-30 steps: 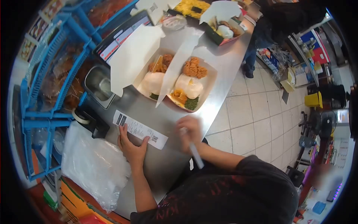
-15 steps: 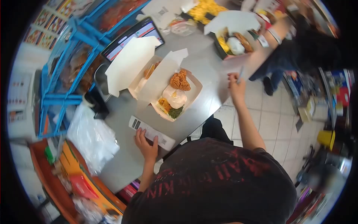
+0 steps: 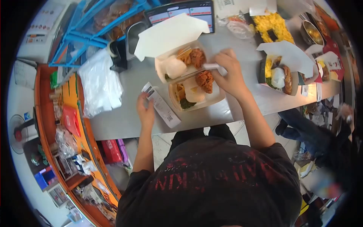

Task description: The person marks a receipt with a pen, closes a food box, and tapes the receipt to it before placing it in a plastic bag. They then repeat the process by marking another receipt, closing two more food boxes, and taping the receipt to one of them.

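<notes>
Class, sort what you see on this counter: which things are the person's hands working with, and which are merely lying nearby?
In hand:
left hand on the receipt
right hand holding a white pen over the open meal boxes

Lying about:
plastic bags
tablet screen
third meal box
tape dispenser

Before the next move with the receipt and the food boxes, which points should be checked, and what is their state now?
1. Left hand rests on receipt: ok.
2. Receipt lies flat on counter: ok.
3. Right hand has a pen in its grip: ok.
4. Near food box open, food visible: ok.
5. Far food box lid up: ok.
6. Receipt text readable: cannot tell.
</notes>
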`<state>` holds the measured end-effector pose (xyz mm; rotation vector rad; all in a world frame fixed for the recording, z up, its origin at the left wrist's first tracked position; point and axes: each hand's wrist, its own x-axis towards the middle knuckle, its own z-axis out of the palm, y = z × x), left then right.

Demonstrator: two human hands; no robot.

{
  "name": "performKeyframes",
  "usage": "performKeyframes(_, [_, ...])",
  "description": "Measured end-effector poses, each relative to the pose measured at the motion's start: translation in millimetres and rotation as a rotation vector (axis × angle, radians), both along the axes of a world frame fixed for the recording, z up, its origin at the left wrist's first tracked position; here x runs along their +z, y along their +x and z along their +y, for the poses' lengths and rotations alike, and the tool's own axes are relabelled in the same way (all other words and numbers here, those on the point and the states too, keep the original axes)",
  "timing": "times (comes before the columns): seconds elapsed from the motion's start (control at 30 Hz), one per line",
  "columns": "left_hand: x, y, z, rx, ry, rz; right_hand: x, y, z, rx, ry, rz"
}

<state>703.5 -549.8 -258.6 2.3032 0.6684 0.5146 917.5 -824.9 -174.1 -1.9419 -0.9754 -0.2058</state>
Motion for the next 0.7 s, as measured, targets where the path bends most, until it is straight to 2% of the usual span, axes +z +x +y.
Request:
performKeyframes(0.03, [-1,4,7,0.021,-0.010,0.007,-5,-5,-8,0.097,-0.066,0.016])
performKeyframes(0.1, [17,20,16,0.155,-0.448,-0.105,-9,-29,-27,0.041,0.075,-0.102])
performKeyframes(0.17, [34,45,20,0.121,-0.551,-0.046,-14,-63,-35,-0.455,0.324,0.187])
performKeyframes(0.2, [38,59,22,0.072,-0.644,0.010,-26,-64,-39,-0.452,0.304,0.190])
performKeyframes(0.27, [30,83,29,-0.046,-0.735,0.121,-46,-71,-50,-0.533,0.117,0.523])
performKeyframes(0.3, [17,95,35,-0.154,-0.654,0.178,-43,-72,-40,-0.492,-0.021,0.655])
performKeyframes(0.33, [6,106,40,-0.264,-0.567,0.224,-52,-72,-35,-0.494,-0.044,0.662])
performKeyframes(0.4, [18,122,36,-0.315,-0.539,0.306,-74,-74,-27,-0.362,-0.275,0.592])
performKeyframes(0.43, [28,128,34,-0.371,-0.489,0.382,-72,-72,-28,-0.385,-0.312,0.632])
performKeyframes(0.47, [34,131,33,-0.369,-0.499,0.380,-66,-71,-32,-0.384,-0.321,0.630])
performKeyframes(0.53, [42,131,34,-0.325,-0.652,0.409,-52,-78,-54,-0.494,-0.201,0.879])
performKeyframes(0.63, [39,130,35,-0.282,-0.817,0.379,-46,-100,-111,-0.527,-0.098,1.027])
performKeyframes(0.7, [44,131,36,-0.285,-0.815,0.366,-45,-118,-146,-0.577,-0.084,1.083])
